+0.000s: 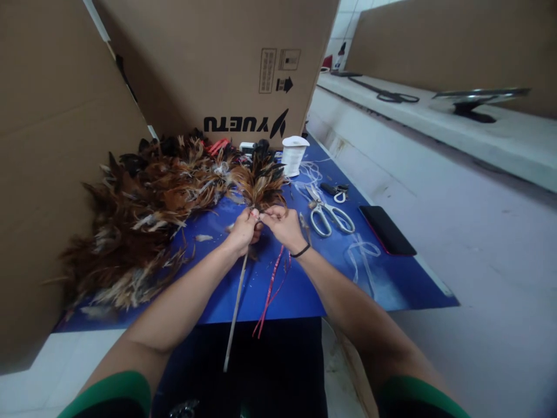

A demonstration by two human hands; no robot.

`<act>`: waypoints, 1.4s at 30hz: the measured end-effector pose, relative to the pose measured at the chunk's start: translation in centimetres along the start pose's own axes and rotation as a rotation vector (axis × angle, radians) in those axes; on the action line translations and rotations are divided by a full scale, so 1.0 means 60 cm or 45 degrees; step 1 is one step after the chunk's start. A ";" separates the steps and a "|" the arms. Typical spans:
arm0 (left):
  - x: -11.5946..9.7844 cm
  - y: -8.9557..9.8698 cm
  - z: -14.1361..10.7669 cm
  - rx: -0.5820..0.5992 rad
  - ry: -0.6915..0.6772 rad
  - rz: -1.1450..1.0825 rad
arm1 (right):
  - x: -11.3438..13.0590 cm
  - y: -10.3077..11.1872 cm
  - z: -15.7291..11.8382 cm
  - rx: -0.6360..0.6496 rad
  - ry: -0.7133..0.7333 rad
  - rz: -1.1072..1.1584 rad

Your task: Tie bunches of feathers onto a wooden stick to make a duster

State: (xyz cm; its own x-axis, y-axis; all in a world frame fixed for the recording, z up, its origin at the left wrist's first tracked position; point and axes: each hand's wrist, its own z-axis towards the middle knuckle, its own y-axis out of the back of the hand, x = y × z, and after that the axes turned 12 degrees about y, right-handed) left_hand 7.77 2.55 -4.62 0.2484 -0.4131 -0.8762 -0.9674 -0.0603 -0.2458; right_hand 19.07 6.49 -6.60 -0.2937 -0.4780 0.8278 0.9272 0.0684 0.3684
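Note:
Near the middle of the blue table, my left hand point(244, 231) is closed round the base of a feather duster point(259, 183). Its brown and black feathers fan out beyond my fingers, and its thin stick point(235, 313) points down toward me past the table's front edge. My right hand point(284, 225), with a black band at the wrist, touches the same base with its fingers pinched together; what they pinch is too small to make out. A red ribbon point(270, 290) hangs below my right hand over the table edge.
A large heap of brown feathers point(148, 203) covers the left side. On the right lie scissors point(333, 217), a black clip tool point(334, 190), a phone point(387, 230) and clear ribbon point(363, 252). A white cup point(293, 157) stands behind, before a cardboard box point(209, 64).

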 end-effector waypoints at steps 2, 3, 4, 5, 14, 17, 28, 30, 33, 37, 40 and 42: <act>0.002 -0.001 0.001 -0.007 -0.007 -0.021 | 0.002 0.002 0.000 0.006 -0.034 0.037; 0.004 -0.002 0.002 -0.024 -0.010 -0.027 | 0.003 0.003 0.000 0.006 -0.049 0.049; 0.006 -0.002 0.003 -0.049 -0.017 -0.026 | 0.004 0.004 0.000 0.013 -0.058 0.062; 0.007 -0.002 0.005 -0.072 -0.025 -0.012 | 0.004 0.005 0.000 0.027 -0.060 0.078; 0.023 0.020 0.018 -0.438 -0.342 0.748 | -0.014 -0.001 -0.001 0.035 -0.056 0.076; 0.024 0.030 0.021 -0.537 -0.478 1.058 | -0.016 -0.001 -0.001 0.031 -0.051 0.015; 0.010 0.041 0.006 -0.751 -0.808 1.626 | -0.021 -0.004 0.002 -0.018 -0.138 0.210; 0.009 0.043 0.004 -0.776 -0.872 1.594 | -0.013 -0.004 0.002 -0.038 -0.162 0.348; 0.011 0.046 0.006 -0.794 -0.994 1.538 | -0.004 -0.004 0.004 -0.062 -0.168 0.519; 0.014 0.047 0.012 -0.791 -1.237 1.448 | -0.003 -0.002 0.006 -0.098 -0.203 0.464; 0.014 0.047 0.017 -0.751 -1.379 1.375 | -0.006 -0.001 0.006 -0.103 -0.222 0.412; 0.014 0.047 0.020 -0.702 -1.428 1.310 | -0.006 0.000 0.007 -0.069 -0.234 0.398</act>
State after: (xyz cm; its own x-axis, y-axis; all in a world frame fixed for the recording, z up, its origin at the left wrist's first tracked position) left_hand 5.27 3.14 -6.54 -0.8125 0.3390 -0.4744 -0.5756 -0.5958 0.5601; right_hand 19.08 7.03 -6.73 -0.0266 -0.2756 0.9609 0.9883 0.1372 0.0668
